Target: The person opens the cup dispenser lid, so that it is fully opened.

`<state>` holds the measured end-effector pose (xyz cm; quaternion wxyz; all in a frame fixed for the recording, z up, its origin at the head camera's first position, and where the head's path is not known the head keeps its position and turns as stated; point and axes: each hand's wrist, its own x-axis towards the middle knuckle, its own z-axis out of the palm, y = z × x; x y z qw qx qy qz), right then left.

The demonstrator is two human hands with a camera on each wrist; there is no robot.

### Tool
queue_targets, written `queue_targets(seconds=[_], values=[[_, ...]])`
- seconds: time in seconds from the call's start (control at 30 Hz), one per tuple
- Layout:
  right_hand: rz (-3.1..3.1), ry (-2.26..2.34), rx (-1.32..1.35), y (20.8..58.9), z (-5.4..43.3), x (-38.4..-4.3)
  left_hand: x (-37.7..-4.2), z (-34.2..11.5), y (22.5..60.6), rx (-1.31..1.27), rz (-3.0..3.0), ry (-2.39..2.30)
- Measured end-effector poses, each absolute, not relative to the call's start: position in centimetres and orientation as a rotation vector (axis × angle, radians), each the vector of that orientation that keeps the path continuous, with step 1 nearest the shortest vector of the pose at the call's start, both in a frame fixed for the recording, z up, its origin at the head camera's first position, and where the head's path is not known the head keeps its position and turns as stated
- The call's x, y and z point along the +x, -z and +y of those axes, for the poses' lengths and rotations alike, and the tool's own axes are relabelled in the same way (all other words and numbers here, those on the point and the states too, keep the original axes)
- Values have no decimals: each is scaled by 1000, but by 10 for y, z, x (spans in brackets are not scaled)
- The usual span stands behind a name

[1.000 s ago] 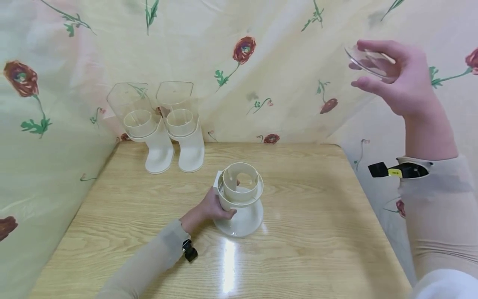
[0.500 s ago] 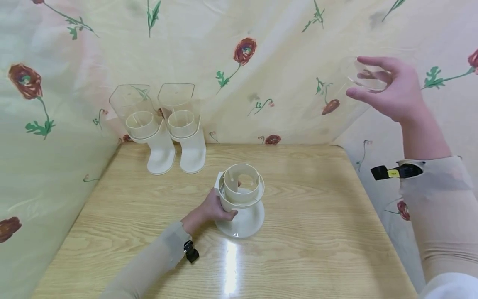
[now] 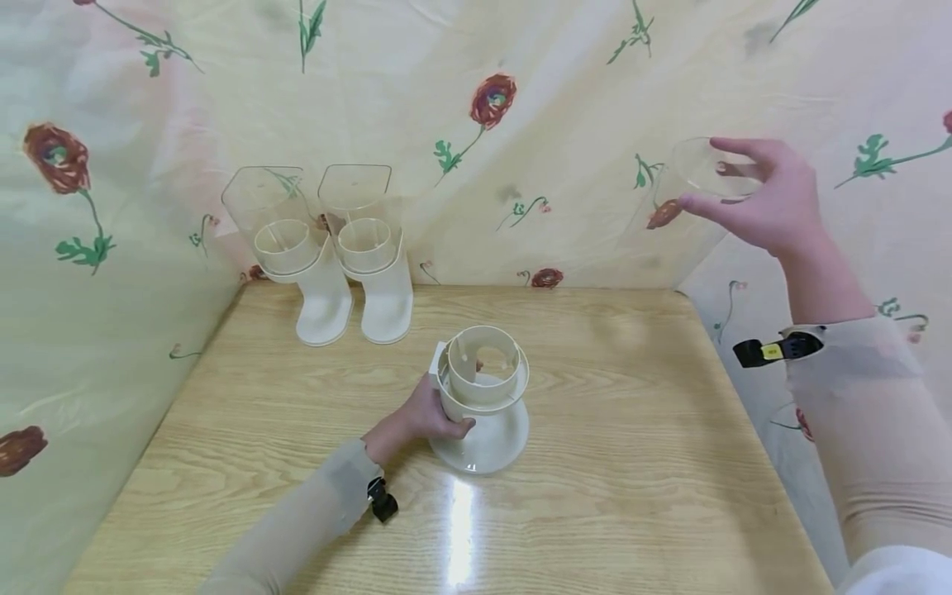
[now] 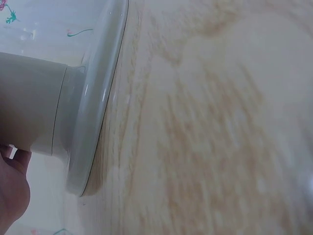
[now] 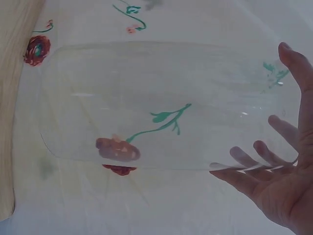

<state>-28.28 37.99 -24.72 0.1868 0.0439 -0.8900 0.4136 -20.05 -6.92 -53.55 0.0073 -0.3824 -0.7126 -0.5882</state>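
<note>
A white dispenser stand (image 3: 491,442) stands upright on its round foot mid-table, with a ring-shaped collar (image 3: 463,364) inside its cup-like top. My left hand (image 3: 430,413) grips the stand from the left, thumb in front; the other fingers are mostly hidden behind it. In the left wrist view, the stand's foot (image 4: 98,98) meets the table. High at the right, my right hand (image 3: 777,194) holds a clear container (image 5: 146,88) by one end, its thumb and fingers spread round the wall. The container's long body extends away from the hand and shows the floral cloth through it.
Two similar white stands, a left one (image 3: 323,318) and a right one (image 3: 387,314), sit side by side at the back left, each with a clear container upright on top. Floral cloth (image 3: 580,149) hangs behind and beside the wooden table (image 3: 632,463).
My right hand has come down and to the left with the clear container, whose body now tilts more toward the table. My left hand keeps its grip on the stand.
</note>
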Motion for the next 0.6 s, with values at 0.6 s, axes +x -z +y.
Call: queue_targets(seconds=[0.6], values=[[-2651,-1058,-138,295,400,-307,-202,-67,538,-1193,-2211,1858]])
